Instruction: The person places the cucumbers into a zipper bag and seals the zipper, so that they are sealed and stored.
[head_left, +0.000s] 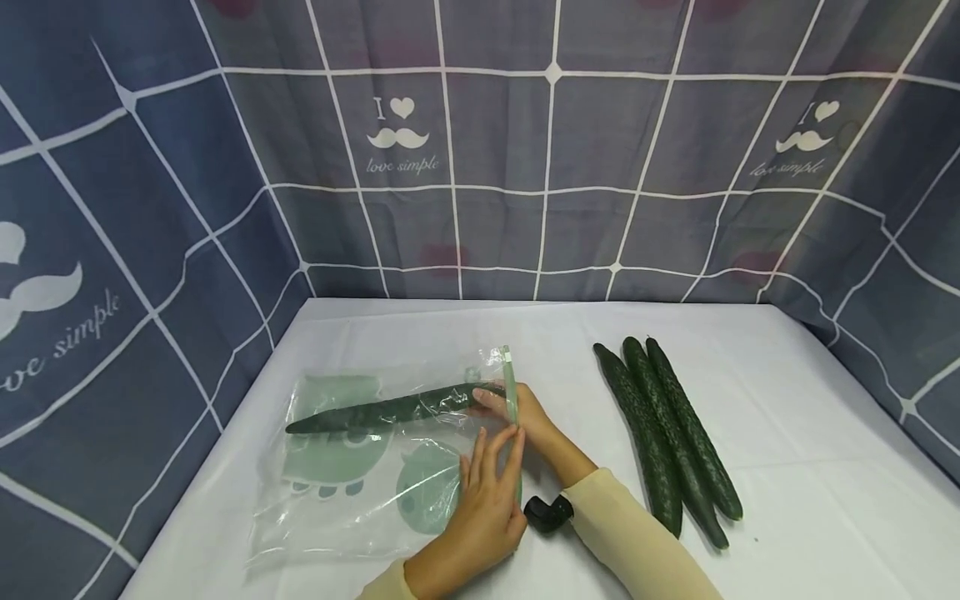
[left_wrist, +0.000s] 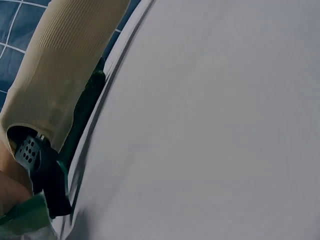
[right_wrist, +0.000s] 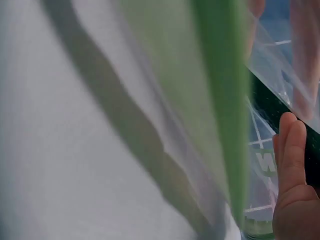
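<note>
A clear zip bag with pale green printed shapes lies flat on the white table, its green-edged mouth facing right. Inside it a dark green cucumber lies lengthwise, its narrow tip toward the left. My right hand reaches in through the mouth and holds the cucumber's right end, partly hidden behind the green strip. In the right wrist view the right hand's fingers lie along the cucumber. Below it, my left hand pinches the bag's edge at the mouth.
Three more cucumbers lie side by side on the table, right of the bag. A black wrist camera sticks out at the right cuff. Dark blue-grey checked cloth stands behind and on both sides of the table.
</note>
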